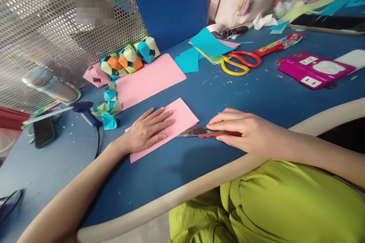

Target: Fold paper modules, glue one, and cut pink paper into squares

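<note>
Blue surface (211,100) carries folded pink paper (181,114); the left hand (146,131) lies spread flat across it, apparently bracing it. Beside the paper's right end, the right hand (248,129) pinches a red cutter (201,132), blade at the paper's edge.

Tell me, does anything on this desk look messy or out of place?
Only untidiness: tiny paper scraps are strewn across the blue tabletop, looking like stray cuttings, and a crumpled tissue lies beside the bag. I see no spill around the pink paper under the left hand.
</note>
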Available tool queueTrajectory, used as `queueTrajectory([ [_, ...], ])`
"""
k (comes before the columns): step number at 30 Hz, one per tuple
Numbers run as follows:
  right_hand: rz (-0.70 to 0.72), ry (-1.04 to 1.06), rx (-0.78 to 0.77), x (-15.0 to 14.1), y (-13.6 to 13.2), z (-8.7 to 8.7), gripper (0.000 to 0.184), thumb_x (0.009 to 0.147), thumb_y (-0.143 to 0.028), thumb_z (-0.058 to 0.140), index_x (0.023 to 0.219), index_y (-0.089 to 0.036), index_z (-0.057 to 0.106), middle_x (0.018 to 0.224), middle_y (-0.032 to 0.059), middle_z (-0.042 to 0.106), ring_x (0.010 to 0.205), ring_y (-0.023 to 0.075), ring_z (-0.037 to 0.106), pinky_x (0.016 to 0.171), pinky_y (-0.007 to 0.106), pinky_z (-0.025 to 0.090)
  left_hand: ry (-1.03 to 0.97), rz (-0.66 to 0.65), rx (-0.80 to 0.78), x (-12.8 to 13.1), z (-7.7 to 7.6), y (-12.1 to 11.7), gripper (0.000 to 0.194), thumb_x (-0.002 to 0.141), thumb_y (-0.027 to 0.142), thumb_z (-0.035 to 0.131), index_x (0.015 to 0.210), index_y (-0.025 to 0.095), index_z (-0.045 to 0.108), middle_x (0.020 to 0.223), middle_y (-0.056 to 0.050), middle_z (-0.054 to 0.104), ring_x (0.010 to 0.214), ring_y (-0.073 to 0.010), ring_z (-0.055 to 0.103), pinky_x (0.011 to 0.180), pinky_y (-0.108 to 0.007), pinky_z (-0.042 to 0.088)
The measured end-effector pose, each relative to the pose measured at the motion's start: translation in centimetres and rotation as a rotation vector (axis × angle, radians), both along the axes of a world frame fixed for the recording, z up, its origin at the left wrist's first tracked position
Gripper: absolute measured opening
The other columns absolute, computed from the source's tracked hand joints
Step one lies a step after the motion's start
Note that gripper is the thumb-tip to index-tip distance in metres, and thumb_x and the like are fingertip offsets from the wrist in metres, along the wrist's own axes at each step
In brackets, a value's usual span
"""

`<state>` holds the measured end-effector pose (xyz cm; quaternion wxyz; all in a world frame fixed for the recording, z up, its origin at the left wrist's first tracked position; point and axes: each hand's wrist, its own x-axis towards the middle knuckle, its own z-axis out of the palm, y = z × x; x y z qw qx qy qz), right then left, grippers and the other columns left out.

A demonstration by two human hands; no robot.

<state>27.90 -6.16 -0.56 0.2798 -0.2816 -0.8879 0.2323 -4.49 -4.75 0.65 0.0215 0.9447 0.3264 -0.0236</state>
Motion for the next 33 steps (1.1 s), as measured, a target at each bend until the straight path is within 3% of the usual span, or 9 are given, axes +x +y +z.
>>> queueTrajectory([
  [10, 0.030, -0.007, 0.017, -1.1, 0.0, 0.1, 0.027, 0.089, -0.014, 0.047, 0.104, -0.015, 0.069, 0.099, 0.0093, 0.069, 0.092, 0.0192, 0.060, 0.080, 0.033, 0.052, 0.001, 0.003, -0.024, 0.1, 0.1, -0.1, 0.048, 0.100, 0.037, 0.022, 0.144, 0.022, 0.036, 0.154, -0.004, 0.028, 0.144, -0.0220, 0.018, 0.117, -0.047, 0.016],
  [33, 0.088, -0.018, 0.053, -3.1, 0.0, 0.1, 0.026, 0.088, -0.014, 0.050, 0.106, -0.013, 0.069, 0.101, 0.0102, 0.070, 0.093, 0.0203, 0.061, 0.081, 0.033, 0.054, -0.057, -0.019, -0.025, -0.1, -0.6, 0.0, 0.048, 0.100, 0.036, 0.025, 0.144, 0.023, 0.035, 0.153, -0.005, 0.029, 0.144, -0.0223, 0.018, 0.118, -0.047, 0.013],
])
